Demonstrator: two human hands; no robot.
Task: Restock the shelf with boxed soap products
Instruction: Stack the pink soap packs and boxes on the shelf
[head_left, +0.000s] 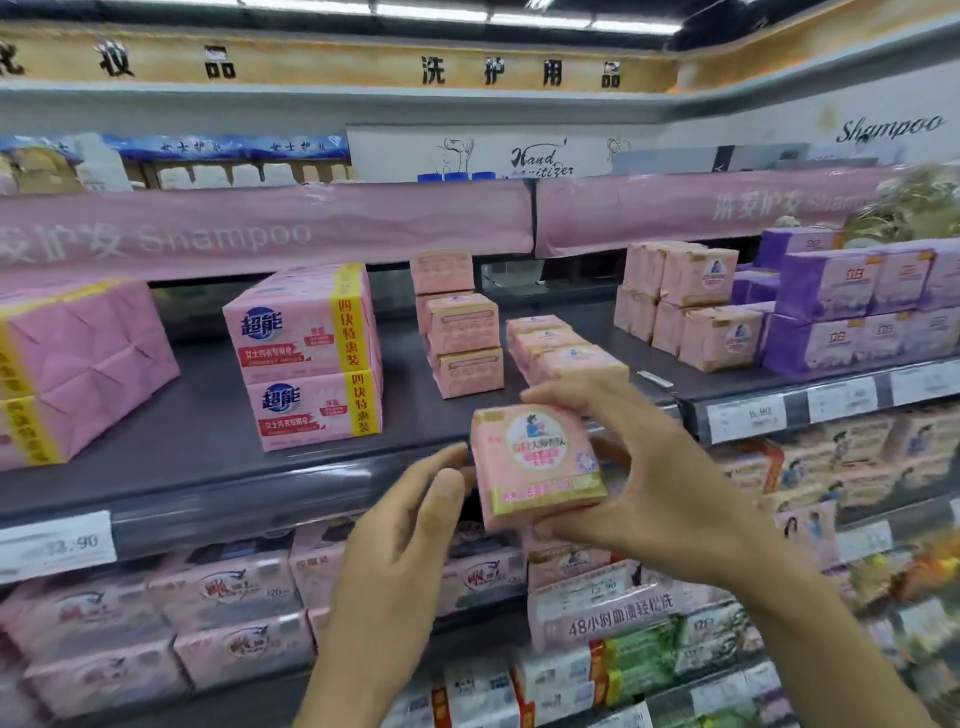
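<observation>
I hold a pink soap box (537, 465) with a round label in front of the dark shelf (208, 431). My right hand (639, 483) grips it, fingers curled over its top and thumb under its bottom edge. My left hand (410, 525) touches the box's left side with thumb and fingertips, fingers fairly straight. On the shelf just behind the box lies a low row of matching pink boxes (563, 348). A stack of pink boxes (460, 325) stands to the left of that row.
Two large pink multipacks with blue logos (306, 353) stand left of centre, another pink pack (78, 364) at far left. Pink (691, 306) and purple packs (852, 306) fill the right. Price tags (57, 543) line the shelf edge. Lower shelves hold more soap packs (223, 618).
</observation>
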